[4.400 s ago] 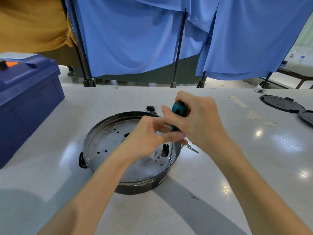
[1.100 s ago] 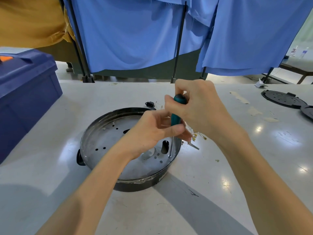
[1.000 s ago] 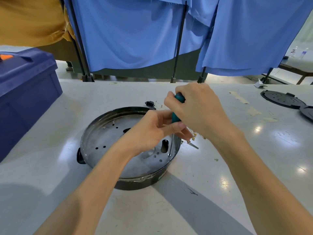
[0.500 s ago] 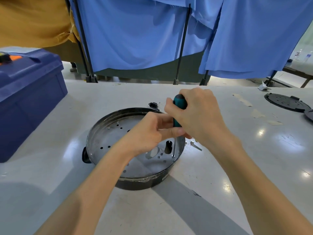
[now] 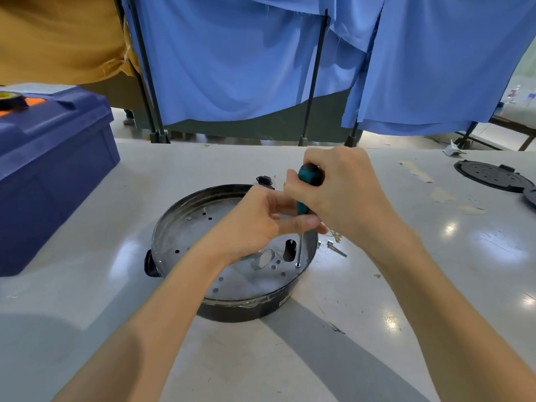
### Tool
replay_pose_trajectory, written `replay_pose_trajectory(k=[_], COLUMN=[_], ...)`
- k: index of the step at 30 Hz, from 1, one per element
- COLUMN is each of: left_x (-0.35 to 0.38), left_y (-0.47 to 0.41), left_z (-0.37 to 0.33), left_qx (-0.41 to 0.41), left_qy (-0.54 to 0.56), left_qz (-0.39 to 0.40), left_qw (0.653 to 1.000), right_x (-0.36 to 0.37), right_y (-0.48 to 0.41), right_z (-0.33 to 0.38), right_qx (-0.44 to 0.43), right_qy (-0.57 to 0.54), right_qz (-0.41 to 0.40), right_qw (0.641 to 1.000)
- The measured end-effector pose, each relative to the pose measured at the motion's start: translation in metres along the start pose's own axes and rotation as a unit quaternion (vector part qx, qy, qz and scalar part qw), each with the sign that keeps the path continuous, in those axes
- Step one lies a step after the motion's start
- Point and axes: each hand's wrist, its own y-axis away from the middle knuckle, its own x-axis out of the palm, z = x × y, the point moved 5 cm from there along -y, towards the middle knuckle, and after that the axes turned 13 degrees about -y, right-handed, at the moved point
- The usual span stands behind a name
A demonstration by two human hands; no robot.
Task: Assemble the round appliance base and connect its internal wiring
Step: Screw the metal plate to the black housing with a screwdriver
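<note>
Round appliance base (image 5: pixel 185 239) near the middle of a pale table (image 5: pixel 87 314), open side up, dark outer wall, shiny metal plate inside dotted with small holes plus one oval cut-out and one dark slot toward the right edge. Small black knob-like lug on the left of the wall.

Right hand (image 5: pixel 345 195) wrapped shut around the teal-and-black handle of a screwdriver (image 5: pixel 307 187), held nearly upright above the right part of the base. Thin metal shaft running down from the handle to a screw (image 5: pixel 298 265) at the plate's right rim, tip touching the screw head.

Left hand (image 5: pixel 255 224) over the plate, fingers curled, thumb and forefinger closed on the lower end of the screwdriver (at the join of handle and shaft), steadying it.

Loose metal hardware (image 5: pixel 336 248) on the table just beside the base's right wall; exact kind too small to tell. Small black connector part (image 5: pixel 264 180) just behind the far rim of the base.

Dark blue plastic crate (image 5: pixel 52 169) on the left of the table, well apart from the base. Flat black perforated disc (image 5: pixel 493 177) far right on the table. Blue cloth (image 5: pixel 232 59) hanging on black stands behind the table
</note>
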Motion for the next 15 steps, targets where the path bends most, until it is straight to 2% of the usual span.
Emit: replay_pose_trajectory(k=[4,8,12,15], left_x=[0.003,0.001,0.000,-0.004], left_y=[-0.008,-0.006,-0.001,0.000], left_z=[0.000,0.001,0.001,0.000], left_qx=[-0.010,0.001,0.005,0.005], left_qy=[-0.039,-0.027,-0.007,0.001], left_qz=[0.062,0.095,0.084,0.006], left_qw=[0.997,0.995,0.996,1.000], right_x=[-0.004,-0.012,-0.011,-0.002], right_y=[0.000,-0.006,-0.004,0.000], right_z=[-0.006,-0.005,0.002,0.005], right_qx=[0.038,0.018,-0.039,-0.023], right_qy=[0.117,0.016,-0.032,-0.039], right_qz=[-0.014,0.077,0.062,0.038], right_qw=[0.992,0.997,0.997,0.998])
